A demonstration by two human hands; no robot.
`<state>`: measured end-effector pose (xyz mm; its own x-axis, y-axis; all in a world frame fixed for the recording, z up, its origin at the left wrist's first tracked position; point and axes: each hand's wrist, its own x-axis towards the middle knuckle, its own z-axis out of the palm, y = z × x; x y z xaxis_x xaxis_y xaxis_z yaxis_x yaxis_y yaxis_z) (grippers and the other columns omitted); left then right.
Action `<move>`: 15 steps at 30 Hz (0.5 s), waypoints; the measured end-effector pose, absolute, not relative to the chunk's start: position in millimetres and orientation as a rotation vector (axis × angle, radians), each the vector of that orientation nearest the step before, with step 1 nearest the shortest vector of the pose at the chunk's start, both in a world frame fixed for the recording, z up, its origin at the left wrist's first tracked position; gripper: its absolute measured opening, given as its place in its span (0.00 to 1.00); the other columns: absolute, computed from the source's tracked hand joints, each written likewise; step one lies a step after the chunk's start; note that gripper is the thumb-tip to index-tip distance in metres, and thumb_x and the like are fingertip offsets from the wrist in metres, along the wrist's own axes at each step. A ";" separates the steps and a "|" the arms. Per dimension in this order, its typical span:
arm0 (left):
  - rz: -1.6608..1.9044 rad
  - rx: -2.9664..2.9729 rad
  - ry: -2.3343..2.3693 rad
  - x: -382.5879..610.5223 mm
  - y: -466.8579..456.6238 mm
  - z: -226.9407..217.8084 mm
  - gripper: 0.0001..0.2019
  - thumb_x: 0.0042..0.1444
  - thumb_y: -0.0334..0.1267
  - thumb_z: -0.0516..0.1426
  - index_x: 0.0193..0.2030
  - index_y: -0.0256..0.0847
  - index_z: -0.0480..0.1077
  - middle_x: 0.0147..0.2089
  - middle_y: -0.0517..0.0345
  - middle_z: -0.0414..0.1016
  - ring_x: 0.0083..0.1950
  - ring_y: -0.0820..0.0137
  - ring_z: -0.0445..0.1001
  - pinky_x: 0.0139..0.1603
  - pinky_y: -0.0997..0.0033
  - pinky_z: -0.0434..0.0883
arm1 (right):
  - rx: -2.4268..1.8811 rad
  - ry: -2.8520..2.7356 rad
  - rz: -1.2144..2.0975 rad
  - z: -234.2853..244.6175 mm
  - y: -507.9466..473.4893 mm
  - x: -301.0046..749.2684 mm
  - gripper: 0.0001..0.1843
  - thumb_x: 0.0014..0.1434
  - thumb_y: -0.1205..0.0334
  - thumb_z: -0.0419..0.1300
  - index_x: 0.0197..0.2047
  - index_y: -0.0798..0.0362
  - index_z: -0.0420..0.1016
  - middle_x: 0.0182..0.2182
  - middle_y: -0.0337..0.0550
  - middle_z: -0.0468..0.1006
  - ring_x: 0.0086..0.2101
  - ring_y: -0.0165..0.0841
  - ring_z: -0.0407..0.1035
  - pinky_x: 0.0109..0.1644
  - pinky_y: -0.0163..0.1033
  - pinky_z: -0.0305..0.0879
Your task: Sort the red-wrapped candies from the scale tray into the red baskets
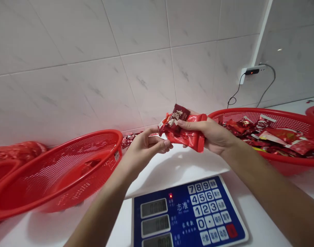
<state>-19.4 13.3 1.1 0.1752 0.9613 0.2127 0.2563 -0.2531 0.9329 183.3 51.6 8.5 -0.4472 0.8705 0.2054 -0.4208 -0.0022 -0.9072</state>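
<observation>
The right hand (215,135) clasps a bundle of red foil snack packets (184,132) in its fingers above a blue-faced electronic scale (190,214); the left hand (145,147), fingers curled, touches it, grip unclear. Many more fill the red plastic mesh basket (236,112) alongside.

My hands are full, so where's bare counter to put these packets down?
Bare counter shows below the packets, between the left basket and right basket, behind the scale. A strip runs left of the scale. The right basket is crowded with wrappers.
</observation>
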 end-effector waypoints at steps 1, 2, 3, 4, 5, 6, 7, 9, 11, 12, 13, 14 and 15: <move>1.146 1.608 1.171 -19.5 15.7 -0.4 0.26 0.53 0.52 0.70 0.51 0.38 0.74 0.35 0.51 0.83 0.40 0.63 0.81 0.45 0.63 0.77 | -0.525 -1.256 1.665 5.1 52.4 180.7 0.11 0.58 0.64 0.73 0.44 0.51 0.80 0.40 0.43 0.85 0.35 0.34 0.79 0.40 0.38 0.80; 1.155 1.570 1.179 -20.3 17.7 -0.7 0.24 0.54 0.53 0.69 0.48 0.38 0.75 0.34 0.52 0.82 0.39 0.64 0.81 0.43 0.64 0.76 | -0.518 -1.260 1.693 2.6 53.1 180.2 0.12 0.57 0.65 0.73 0.44 0.51 0.80 0.41 0.43 0.85 0.35 0.33 0.80 0.39 0.37 0.80; 1.153 1.550 1.196 -21.7 19.3 0.0 0.22 0.55 0.55 0.68 0.45 0.38 0.76 0.33 0.52 0.81 0.37 0.65 0.80 0.41 0.66 0.76 | -0.511 -1.277 1.727 0.6 53.6 181.1 0.13 0.56 0.65 0.74 0.45 0.51 0.80 0.42 0.43 0.85 0.36 0.33 0.80 0.39 0.36 0.79; 1.139 1.550 1.219 -23.9 20.6 1.4 0.22 0.55 0.56 0.67 0.42 0.37 0.76 0.33 0.51 0.81 0.36 0.65 0.79 0.38 0.67 0.76 | -0.509 -1.303 1.767 -1.1 54.0 183.0 0.14 0.56 0.66 0.74 0.45 0.51 0.81 0.43 0.44 0.85 0.37 0.32 0.80 0.40 0.35 0.79; 1.123 1.564 1.247 -26.7 21.7 3.1 0.22 0.55 0.57 0.67 0.39 0.37 0.77 0.33 0.51 0.81 0.35 0.66 0.79 0.36 0.68 0.75 | -0.522 -1.335 1.808 -2.5 54.1 185.2 0.15 0.55 0.67 0.74 0.46 0.52 0.81 0.43 0.45 0.85 0.38 0.32 0.80 0.42 0.34 0.79; 1.112 1.590 1.274 -30.0 22.7 4.7 0.21 0.54 0.57 0.67 0.37 0.37 0.76 0.33 0.51 0.80 0.34 0.67 0.78 0.35 0.69 0.74 | -0.544 -1.361 1.838 -3.9 54.2 187.5 0.16 0.55 0.67 0.75 0.47 0.52 0.81 0.44 0.46 0.85 0.39 0.33 0.81 0.44 0.34 0.79; 1.109 1.625 1.300 -33.5 23.6 5.9 0.21 0.53 0.56 0.67 0.36 0.37 0.76 0.32 0.52 0.80 0.33 0.68 0.77 0.34 0.70 0.73 | -0.567 -1.377 1.851 -5.0 54.4 189.7 0.17 0.54 0.68 0.75 0.47 0.53 0.81 0.43 0.46 0.85 0.40 0.33 0.81 0.45 0.34 0.79; 1.105 1.721 1.362 -40.3 25.4 6.4 0.18 0.54 0.53 0.67 0.36 0.38 0.76 0.33 0.52 0.81 0.33 0.68 0.77 0.34 0.70 0.72 | -0.607 -1.384 1.830 -6.3 55.8 193.7 0.16 0.54 0.68 0.75 0.46 0.53 0.82 0.42 0.45 0.85 0.38 0.32 0.81 0.44 0.33 0.79; 1.033 1.837 1.463 -44.7 26.9 4.6 0.17 0.56 0.53 0.65 0.36 0.39 0.76 0.31 0.53 0.81 0.32 0.66 0.77 0.34 0.68 0.71 | -0.635 -1.363 1.766 -5.9 58.2 198.1 0.15 0.54 0.68 0.75 0.45 0.53 0.82 0.41 0.44 0.86 0.37 0.32 0.81 0.42 0.34 0.80; 0.971 1.895 1.515 -45.6 27.4 3.3 0.17 0.58 0.53 0.64 0.36 0.39 0.77 0.30 0.53 0.80 0.32 0.66 0.77 0.33 0.68 0.70 | -0.648 -1.353 1.728 -5.0 59.6 200.6 0.14 0.54 0.68 0.75 0.45 0.52 0.82 0.41 0.44 0.86 0.38 0.32 0.81 0.43 0.34 0.80; 0.899 1.949 1.565 -45.6 27.6 2.1 0.16 0.59 0.52 0.63 0.35 0.39 0.77 0.30 0.53 0.81 0.32 0.65 0.77 0.33 0.67 0.70 | -0.659 -1.347 1.691 -3.9 60.7 203.0 0.14 0.54 0.67 0.75 0.44 0.52 0.82 0.41 0.44 0.86 0.39 0.33 0.81 0.44 0.35 0.80; 0.837 1.997 1.612 -44.7 27.3 1.4 0.14 0.59 0.50 0.63 0.35 0.40 0.78 0.31 0.52 0.81 0.32 0.63 0.77 0.33 0.66 0.70 | -0.664 -1.344 1.652 -2.5 61.4 205.1 0.14 0.55 0.66 0.75 0.44 0.51 0.82 0.43 0.44 0.86 0.41 0.34 0.81 0.47 0.37 0.80; 0.806 2.038 1.658 -43.1 26.4 1.2 0.13 0.59 0.49 0.63 0.36 0.41 0.79 0.33 0.51 0.82 0.34 0.62 0.78 0.34 0.65 0.70 | -0.665 -1.346 1.609 -1.1 61.5 206.7 0.14 0.55 0.66 0.75 0.45 0.51 0.82 0.44 0.44 0.85 0.42 0.34 0.81 0.49 0.38 0.80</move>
<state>-43.1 26.4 1.2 0.1345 0.9731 0.1868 0.7479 -0.2234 0.6251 206.7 61.5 -1.1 -0.4437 0.8847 0.1431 -0.2969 0.0056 -0.9549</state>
